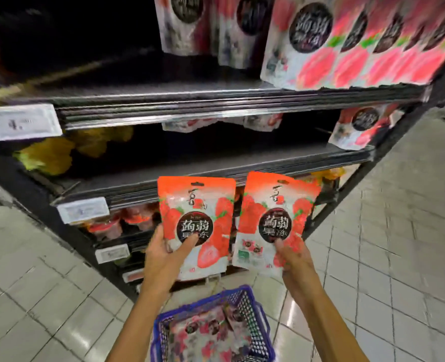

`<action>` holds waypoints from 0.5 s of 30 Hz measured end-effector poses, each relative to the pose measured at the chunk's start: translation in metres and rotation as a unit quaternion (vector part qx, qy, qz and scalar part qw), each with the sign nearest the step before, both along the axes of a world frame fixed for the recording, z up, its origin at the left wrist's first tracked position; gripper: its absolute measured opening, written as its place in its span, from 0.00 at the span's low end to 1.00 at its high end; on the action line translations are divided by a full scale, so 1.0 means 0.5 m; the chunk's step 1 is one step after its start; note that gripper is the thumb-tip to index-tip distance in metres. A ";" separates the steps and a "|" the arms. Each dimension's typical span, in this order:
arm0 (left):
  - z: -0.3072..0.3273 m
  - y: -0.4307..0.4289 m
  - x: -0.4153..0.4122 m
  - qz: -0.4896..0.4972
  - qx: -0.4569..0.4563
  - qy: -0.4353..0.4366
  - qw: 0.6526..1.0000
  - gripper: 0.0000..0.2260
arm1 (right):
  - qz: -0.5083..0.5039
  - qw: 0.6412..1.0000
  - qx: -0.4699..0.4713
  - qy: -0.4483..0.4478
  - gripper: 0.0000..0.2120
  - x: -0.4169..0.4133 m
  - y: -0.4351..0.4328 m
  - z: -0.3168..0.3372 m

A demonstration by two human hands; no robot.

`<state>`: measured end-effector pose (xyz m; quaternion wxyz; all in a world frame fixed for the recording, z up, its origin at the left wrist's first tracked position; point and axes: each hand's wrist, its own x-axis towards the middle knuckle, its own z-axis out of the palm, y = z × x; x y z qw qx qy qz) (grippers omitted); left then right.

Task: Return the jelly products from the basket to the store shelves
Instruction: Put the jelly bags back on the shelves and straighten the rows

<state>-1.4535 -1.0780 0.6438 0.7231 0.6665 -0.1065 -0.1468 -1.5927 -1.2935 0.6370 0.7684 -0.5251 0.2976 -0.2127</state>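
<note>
A: We've got two glossy, flat pouches up. Left hand [164, 254] is clamped on the left pouch [196, 226], right hand [293, 257] on the right pouch [275, 223], thumbs across the fronts.

B: More pouches lie below us in the blue lattice basket [250, 309]; dark shelves [216, 105] ahead.

Black store shelves [216, 100]: strawberry jelly pouches [320, 45] stand on top tier at 1 o'clock, yellow packs [49, 158] at 9. Blue basket [252, 309] sits on tiled floor [399, 257] at 6.
</note>
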 end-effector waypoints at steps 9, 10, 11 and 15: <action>0.080 -0.105 -0.013 -0.010 -0.040 0.019 0.999 0.19 | -0.037 0.998 -0.029 -0.048 0.26 -0.030 -0.084 0.079; 0.085 -0.119 -0.016 -0.014 -0.034 0.020 0.999 0.19 | -0.046 0.997 -0.023 -0.052 0.26 -0.034 -0.097 0.087; 0.089 -0.135 -0.019 -0.019 -0.025 0.020 0.999 0.18 | -0.054 0.997 -0.020 -0.053 0.26 -0.038 -0.110 0.094; 0.098 -0.209 -0.027 -0.022 -0.003 0.032 0.999 0.19 | -0.064 0.996 -0.026 -0.049 0.23 -0.047 -0.184 0.107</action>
